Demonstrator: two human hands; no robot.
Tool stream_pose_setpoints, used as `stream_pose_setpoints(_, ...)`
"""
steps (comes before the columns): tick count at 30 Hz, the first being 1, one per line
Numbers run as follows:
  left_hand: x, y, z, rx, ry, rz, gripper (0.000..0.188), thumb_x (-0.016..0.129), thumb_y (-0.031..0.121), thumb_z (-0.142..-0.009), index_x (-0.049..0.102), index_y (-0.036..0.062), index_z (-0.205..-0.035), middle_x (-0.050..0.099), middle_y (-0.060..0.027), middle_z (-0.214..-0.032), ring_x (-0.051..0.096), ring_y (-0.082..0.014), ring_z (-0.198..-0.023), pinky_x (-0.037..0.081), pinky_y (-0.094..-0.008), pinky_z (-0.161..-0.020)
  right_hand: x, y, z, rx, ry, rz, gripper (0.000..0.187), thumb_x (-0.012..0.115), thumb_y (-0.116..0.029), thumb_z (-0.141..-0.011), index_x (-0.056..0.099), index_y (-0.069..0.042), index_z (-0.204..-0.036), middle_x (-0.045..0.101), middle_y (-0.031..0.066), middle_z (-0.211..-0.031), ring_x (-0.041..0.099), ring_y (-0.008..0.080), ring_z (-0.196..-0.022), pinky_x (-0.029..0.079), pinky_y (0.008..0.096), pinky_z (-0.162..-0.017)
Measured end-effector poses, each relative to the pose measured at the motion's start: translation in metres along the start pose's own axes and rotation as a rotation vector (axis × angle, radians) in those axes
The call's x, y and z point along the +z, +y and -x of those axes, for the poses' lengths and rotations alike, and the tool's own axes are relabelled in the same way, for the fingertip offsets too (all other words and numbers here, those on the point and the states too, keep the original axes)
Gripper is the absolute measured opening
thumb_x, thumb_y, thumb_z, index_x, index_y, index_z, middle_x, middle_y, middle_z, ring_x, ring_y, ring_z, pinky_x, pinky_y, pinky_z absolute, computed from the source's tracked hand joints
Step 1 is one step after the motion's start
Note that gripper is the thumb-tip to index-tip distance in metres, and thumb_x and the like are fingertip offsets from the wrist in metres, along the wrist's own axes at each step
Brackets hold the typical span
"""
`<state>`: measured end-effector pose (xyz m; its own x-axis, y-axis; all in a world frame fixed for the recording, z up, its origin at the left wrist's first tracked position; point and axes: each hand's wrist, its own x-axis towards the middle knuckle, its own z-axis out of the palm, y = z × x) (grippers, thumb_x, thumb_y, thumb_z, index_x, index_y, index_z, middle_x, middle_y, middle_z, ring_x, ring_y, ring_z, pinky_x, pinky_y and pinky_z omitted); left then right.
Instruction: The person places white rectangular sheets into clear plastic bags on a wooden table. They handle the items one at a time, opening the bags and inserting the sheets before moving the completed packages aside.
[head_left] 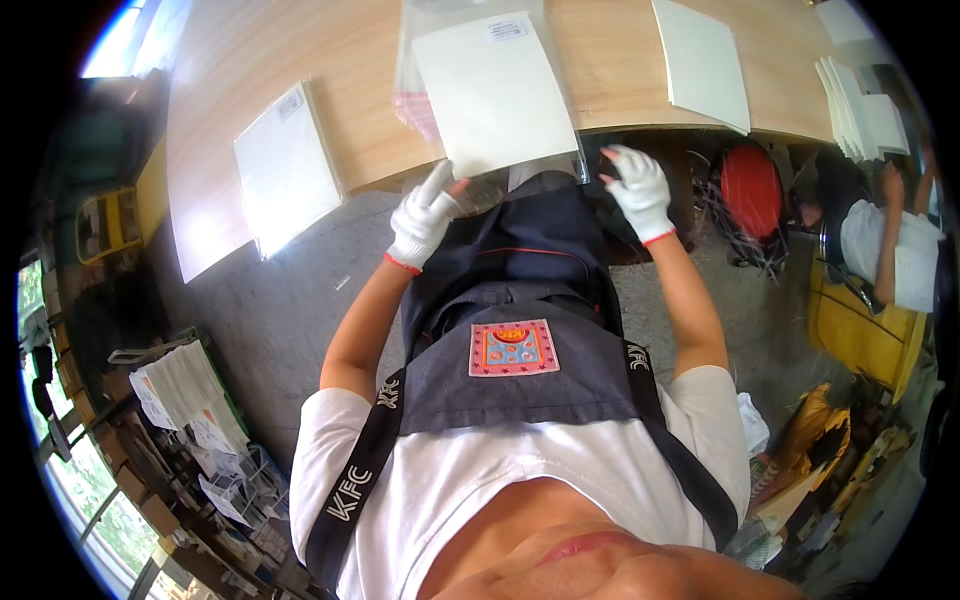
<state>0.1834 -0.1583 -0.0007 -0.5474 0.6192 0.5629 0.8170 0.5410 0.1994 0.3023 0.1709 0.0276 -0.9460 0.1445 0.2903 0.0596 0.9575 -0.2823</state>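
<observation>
Both of my hands wear white knit gloves with red cuffs and bare tips on some fingers. Just below the table edge, my left hand (425, 215) is open, its index finger raised by the near left corner of a white sheet stack (495, 95). My right hand (640, 190) is open off the near right corner, fingers bent and thumb apart, with nothing visible between them. The white stack bears a small label at its far end and lies on clear plastic bags (420, 30). Clear film (485, 195) seems to hang past the edge beside my left hand; I cannot tell if they touch.
On the wooden table (370, 60), a labelled white packet (290, 170) in clear film lies left and a white sheet stack (705, 65) right. Beyond stand folded white sheets (845, 105). A red round seat (750, 188), another person (890, 245) and a yellow chair (865, 325) are at right.
</observation>
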Motion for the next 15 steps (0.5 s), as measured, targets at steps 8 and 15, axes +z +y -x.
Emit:
stream_pose_setpoints(8,-0.006,0.0,-0.005,0.011,-0.061,0.205,0.012,0.07,0.009,-0.069,0.062,0.0111,-0.078,0.064,-0.002,-0.093,0.058,-0.0217,-0.068,0.048,-0.0318,-0.056,0.042,-0.005,-0.03,-0.485,0.3,-0.269,0.017,0.076,-0.015,-0.067,0.062,-0.011,-0.074,0.062,0.0029,-0.085,0.061,0.0237,-0.077,0.05,0.035,-0.063)
stream_pose_setpoints(15,0.022,0.013,0.02,-0.852,0.081,0.776,0.017,0.054,0.018,-0.091,0.051,0.0053,-0.081,0.049,-0.0008,-0.071,0.047,-0.0104,-0.064,0.041,-0.0257,-0.061,0.058,-0.054,-0.012,0.453,0.141,-0.763,0.016,0.068,-0.014,-0.079,0.058,-0.004,-0.071,0.058,0.0063,-0.067,0.057,0.014,-0.059,0.045,0.0321,-0.056)
